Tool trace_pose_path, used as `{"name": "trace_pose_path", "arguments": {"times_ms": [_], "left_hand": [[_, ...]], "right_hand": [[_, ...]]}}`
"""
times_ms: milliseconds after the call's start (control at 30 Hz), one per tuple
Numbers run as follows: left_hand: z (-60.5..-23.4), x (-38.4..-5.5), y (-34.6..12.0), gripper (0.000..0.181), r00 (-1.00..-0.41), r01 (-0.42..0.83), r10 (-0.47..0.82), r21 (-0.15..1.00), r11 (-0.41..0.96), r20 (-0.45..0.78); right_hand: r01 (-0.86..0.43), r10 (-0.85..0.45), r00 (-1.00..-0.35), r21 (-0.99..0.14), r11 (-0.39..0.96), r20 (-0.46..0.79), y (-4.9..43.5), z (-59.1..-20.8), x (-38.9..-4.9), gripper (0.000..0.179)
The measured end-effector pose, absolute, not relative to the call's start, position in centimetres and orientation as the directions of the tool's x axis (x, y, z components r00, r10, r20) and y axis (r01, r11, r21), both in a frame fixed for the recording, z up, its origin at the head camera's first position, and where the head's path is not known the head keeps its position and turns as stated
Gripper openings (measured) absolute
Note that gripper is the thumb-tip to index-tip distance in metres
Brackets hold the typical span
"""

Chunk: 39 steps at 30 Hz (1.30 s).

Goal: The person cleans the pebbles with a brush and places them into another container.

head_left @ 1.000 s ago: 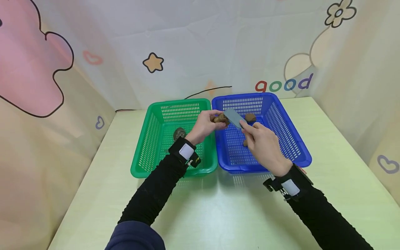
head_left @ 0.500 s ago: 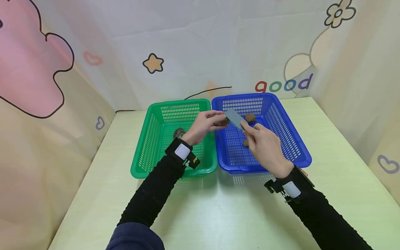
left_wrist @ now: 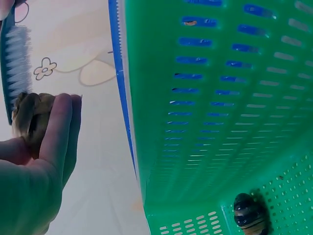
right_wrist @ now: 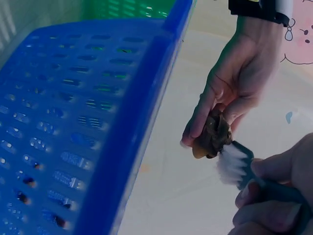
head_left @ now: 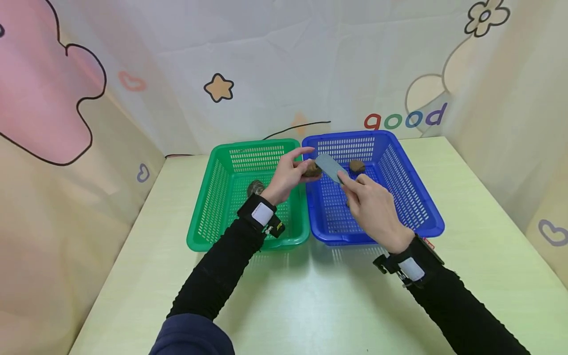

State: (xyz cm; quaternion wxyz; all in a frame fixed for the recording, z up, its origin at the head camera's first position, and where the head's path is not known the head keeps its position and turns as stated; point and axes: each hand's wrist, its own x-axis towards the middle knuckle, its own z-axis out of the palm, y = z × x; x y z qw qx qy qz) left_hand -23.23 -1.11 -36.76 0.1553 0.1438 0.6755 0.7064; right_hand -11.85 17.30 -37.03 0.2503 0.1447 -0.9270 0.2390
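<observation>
Above the adjoining baskets, my left hand (head_left: 284,176) holds a brown sea snail (head_left: 312,170) between thumb and fingers; one finger is lifted off it in the head view. In my right hand (head_left: 374,208) is a grey-blue scrubbing brush (head_left: 329,166), gripped by its handle. White bristles (left_wrist: 18,58) face the snail in the left wrist view. Their tips touch the snail (right_wrist: 215,134) in the right wrist view, where its folded opening shows. A dark banded snail (head_left: 255,188) lies in the green basket (head_left: 192,236), partly behind my left wrist.
The blue basket (head_left: 437,228) stands right of the green one, their rims touching. Inside it lies a brown lump (head_left: 357,166); another is mostly hidden by my right hand. Both baskets rest on a pale table (head_left: 301,305) before a printed cloth backdrop (head_left: 275,69).
My left hand has turned the snail, and one finger has risen away from it. The brush has shifted slightly left, staying close against the snail. Both baskets stay in place.
</observation>
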Motion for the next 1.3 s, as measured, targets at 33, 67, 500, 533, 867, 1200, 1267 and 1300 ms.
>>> {"name": "trace_pose_path", "arguments": {"times_ms": [33, 67, 500, 533, 867, 1200, 1267, 1300], "left_hand": [[-36.7, -23.2, -1.1, 0.040, -0.915, -0.021, 0.403, 0.999, -0.036, -0.004], [-36.7, -23.3, -1.2, 0.040, -0.920, -0.020, 0.393, 0.999, -0.036, -0.004], [-36.6, -23.3, -1.4, 0.025, -0.893, -0.095, 0.445, 0.995, -0.038, -0.069], [-36.5, -23.3, -1.5, 0.024, -0.894, -0.095, 0.442, 0.995, -0.042, -0.067], [-36.5, -23.1, -1.8, 0.019, -0.868, -0.080, 0.490, 0.997, 0.010, -0.075], [-36.0, -22.8, -2.2, 0.047, -0.876, -0.014, 0.478, 0.995, 0.100, -0.061], [-35.9, -22.7, -2.1, 0.049, -0.874, 0.014, 0.484, 0.992, 0.126, -0.049], [-35.9, -22.6, -2.0, 0.049, -0.871, 0.029, 0.490, 0.990, 0.137, -0.042]], "right_hand": [[-0.394, -0.160, -0.835, -0.370, 0.841, 0.527, 17.4, -37.0, -11.7, 0.034], [-0.395, -0.168, -0.838, -0.365, 0.843, 0.519, 17.5, -37.1, -11.6, 0.034], [-0.386, -0.138, -0.830, -0.378, 0.842, 0.540, 17.8, -37.0, -11.9, 0.034], [-0.388, -0.145, -0.833, -0.377, 0.841, 0.534, 17.9, -37.0, -11.8, 0.034], [-0.378, -0.129, -0.822, -0.363, 0.852, 0.555, 18.2, -36.6, -12.2, 0.031], [-0.418, -0.173, -0.821, -0.365, 0.832, 0.544, 18.3, -36.3, -12.1, 0.034], [-0.447, -0.209, -0.816, -0.359, 0.820, 0.539, 18.4, -36.1, -12.0, 0.035], [-0.453, -0.220, -0.814, -0.350, 0.820, 0.538, 18.5, -36.0, -12.0, 0.036]]}}
